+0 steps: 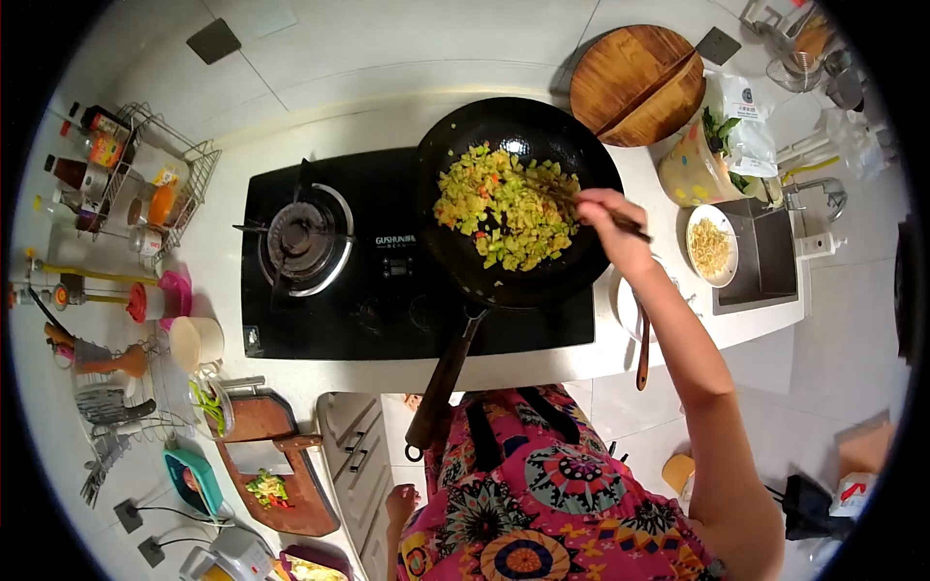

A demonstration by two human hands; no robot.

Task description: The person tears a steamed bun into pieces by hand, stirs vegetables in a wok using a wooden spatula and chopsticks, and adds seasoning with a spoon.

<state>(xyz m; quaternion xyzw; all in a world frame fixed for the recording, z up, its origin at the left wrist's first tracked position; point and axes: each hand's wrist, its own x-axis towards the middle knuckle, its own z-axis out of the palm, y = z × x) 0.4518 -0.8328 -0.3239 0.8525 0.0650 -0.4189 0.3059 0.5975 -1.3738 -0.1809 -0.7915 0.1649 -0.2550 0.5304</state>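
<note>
My right hand (612,225) is closed around a pair of brown chopsticks (635,229). Their far ends reach into chopped green and yellow food with small red bits (504,213). This food lies in a black wok (455,271) on the right side of the stove. The wok's long wooden handle (446,387) points toward me, with no hand on it. Down by my waist, my left hand (402,503) is partly visible, its fingers curled in and nothing seen in them.
A bare burner (300,242) is left of the wok. Behind it on the right stands a wooden lid (635,87). A plate of pale shreds (712,247) sits by the sink (765,266). At lower left, a knife (262,457) and chopped vegetables lie on a cutting board (310,504).
</note>
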